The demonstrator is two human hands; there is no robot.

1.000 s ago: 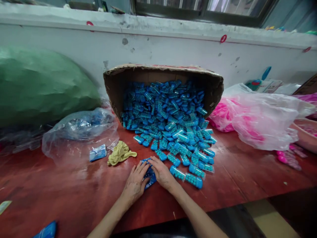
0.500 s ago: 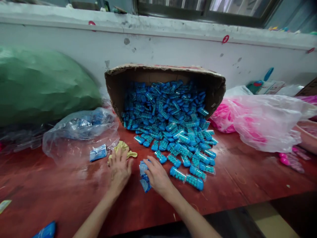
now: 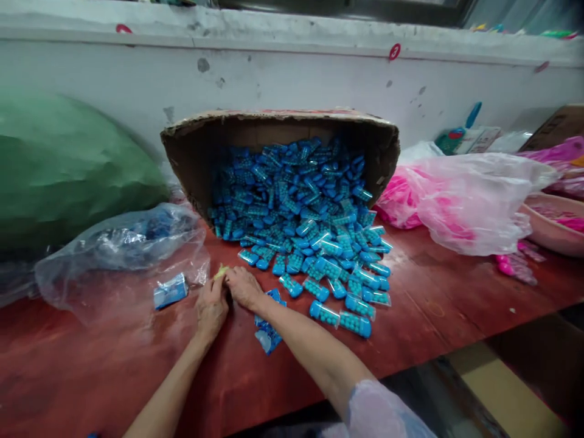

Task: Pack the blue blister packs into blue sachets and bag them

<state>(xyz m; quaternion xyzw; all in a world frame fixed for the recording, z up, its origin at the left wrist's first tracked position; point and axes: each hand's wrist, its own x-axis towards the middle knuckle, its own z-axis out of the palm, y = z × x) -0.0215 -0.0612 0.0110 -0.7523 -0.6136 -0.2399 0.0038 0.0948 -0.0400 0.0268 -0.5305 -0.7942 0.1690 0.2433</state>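
Both hands meet on the red bench (image 3: 433,304), just in front of the spilled pile. Left hand (image 3: 211,306) lies palm down, fingers (image 3: 214,286) curled narrow over a yellow cloth (image 3: 221,271); only a small corner of the cloth shows above the knuckles. Right hand (image 3: 243,285) comes across from the right, fingers bent and closed in on the same cloth, touching the left hand. Whether either hand really grips the cloth I cannot tell; it is mostly hidden under them.

Blue packet (image 3: 268,328) lies flat on the bench just below the right wrist, partly under the forearm, touching neither hand. A clear sleeve (image 3: 383,413) covers the right upper arm at the bottom edge.

Tipped cardboard box (image 3: 191,146) lies on its side against the wall, its mouth facing the camera. Blue capsules (image 3: 301,213) fill it and spill forward onto the bench, the nearest ones just right of the right hand.

Left of the hands: small blue pack (image 3: 170,291) alone on the bench, clear bag (image 3: 114,249) behind it, big green sack (image 3: 68,164) further back. Right side: clear bag with pink items (image 3: 460,207), a pink tub (image 3: 547,228) at the edge, a few loose pink pieces (image 3: 513,267) on the bench.
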